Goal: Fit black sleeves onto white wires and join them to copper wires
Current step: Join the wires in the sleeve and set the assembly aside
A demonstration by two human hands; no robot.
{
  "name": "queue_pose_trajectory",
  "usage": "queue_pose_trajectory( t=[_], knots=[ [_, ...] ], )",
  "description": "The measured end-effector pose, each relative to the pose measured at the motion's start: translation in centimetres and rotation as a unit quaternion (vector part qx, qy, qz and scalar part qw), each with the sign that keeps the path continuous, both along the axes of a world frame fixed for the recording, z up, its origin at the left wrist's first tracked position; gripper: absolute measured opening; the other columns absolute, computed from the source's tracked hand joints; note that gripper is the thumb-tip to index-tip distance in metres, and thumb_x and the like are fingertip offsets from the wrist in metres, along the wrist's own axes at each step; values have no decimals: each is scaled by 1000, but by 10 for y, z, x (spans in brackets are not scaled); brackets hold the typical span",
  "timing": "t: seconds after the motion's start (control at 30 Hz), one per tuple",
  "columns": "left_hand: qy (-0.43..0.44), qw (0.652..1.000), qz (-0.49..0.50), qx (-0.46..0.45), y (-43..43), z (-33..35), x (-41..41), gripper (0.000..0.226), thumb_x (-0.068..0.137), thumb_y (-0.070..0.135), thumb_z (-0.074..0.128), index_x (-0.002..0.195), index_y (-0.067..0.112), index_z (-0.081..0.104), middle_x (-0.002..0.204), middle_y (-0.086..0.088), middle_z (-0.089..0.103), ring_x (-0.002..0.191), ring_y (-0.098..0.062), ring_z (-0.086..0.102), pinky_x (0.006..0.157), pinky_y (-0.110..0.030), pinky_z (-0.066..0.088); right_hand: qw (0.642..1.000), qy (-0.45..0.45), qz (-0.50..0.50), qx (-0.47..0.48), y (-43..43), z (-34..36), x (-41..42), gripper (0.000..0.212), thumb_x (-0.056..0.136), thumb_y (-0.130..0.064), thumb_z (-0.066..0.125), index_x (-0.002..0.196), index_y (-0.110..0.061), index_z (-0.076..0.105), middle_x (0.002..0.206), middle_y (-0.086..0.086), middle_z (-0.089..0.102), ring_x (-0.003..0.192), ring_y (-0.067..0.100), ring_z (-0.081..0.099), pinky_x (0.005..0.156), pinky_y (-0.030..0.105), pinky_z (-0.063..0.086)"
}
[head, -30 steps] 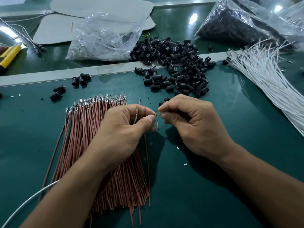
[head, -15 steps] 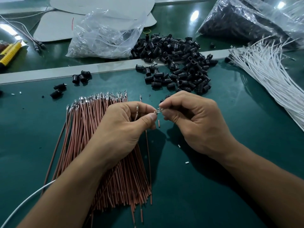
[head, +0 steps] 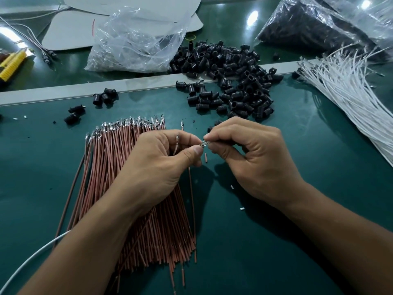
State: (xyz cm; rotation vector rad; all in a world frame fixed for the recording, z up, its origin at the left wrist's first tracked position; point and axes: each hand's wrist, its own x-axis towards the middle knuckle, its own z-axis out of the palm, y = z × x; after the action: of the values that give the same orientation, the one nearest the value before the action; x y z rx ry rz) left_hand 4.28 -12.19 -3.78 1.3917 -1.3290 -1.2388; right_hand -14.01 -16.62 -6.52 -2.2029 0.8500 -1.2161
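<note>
Right of the bundle of thin copper-coloured wires [head: 136, 188], the left hand [head: 161, 167] and right hand [head: 255, 160] each have a fingertip grip clamped on a tiny shiny metal terminal [head: 204, 143], probably light, slippery and easily bent, best pinched behind the metal.

the near right of the green surface [head: 244, 273] lies open, only white specks [head: 242, 208] on it. the left hand [head: 157, 167] and right hand [head: 261, 165] pinch one metal terminal [head: 204, 143], closing the middle. copper wires [head: 102, 177] cover the left, black sleeves [head: 234, 81] heap just beyond, and white wires [head: 350, 99] fan across the far right, with a bare lane between those two. a plastic bag [head: 131, 45] sits behind.
</note>
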Motion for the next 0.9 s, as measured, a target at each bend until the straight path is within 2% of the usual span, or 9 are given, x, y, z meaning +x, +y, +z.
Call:
queue_pose_trajectory(
  t=[0.1,0.27,0.37,0.53,0.7,0.9],
  knots=[
    [0,1000,2,2,0,1,-1,7,89,10,67,90,9,74,68,-3,70,46,3,54,47,-6,41,1000,4,-15,7,0,-1,1,7,90,-1,72,96,-1,75,90,3,71,83,11,67,75,21,52],
    [0,1000,5,0,0,3,-2,8,88,9,67,91,8,73,68,-1,70,46,2,54,47,-6,41,995,-23,-18,91,2,-2,2,9,92,-9,70,100,-8,73,90,-6,70,81,9,69,74,16,51],
    [1,1000,6,-1,0,3,-3,7,88,7,67,91,8,73,67,0,70,47,3,55,49,-6,42,990,-50,-8,129,2,-3,1,10,92,-10,70,102,-9,72,89,-7,70,80,12,71,73,17,53],
    [1,1000,3,2,0,3,-3,7,88,8,67,90,8,73,67,0,70,47,3,55,49,-6,42,994,-37,4,103,1,-3,1,9,91,-8,71,100,-7,73,90,-2,70,84,18,69,75,28,56],
    [-8,1000,0,1,1,2,-1,7,89,9,67,91,9,73,68,-1,71,47,3,55,49,-6,42,998,-19,-1,68,1,-2,1,8,90,-7,72,98,-6,74,91,-1,70,85,14,67,75,21,53],
    [-8,1000,3,-7,1,1,-2,7,90,9,66,90,8,73,67,-1,69,44,3,52,46,-5,39,999,-9,1,39,1,-1,1,6,89,-3,73,95,-4,75,90,2,70,83,13,67,73,24,54]
  ],
)
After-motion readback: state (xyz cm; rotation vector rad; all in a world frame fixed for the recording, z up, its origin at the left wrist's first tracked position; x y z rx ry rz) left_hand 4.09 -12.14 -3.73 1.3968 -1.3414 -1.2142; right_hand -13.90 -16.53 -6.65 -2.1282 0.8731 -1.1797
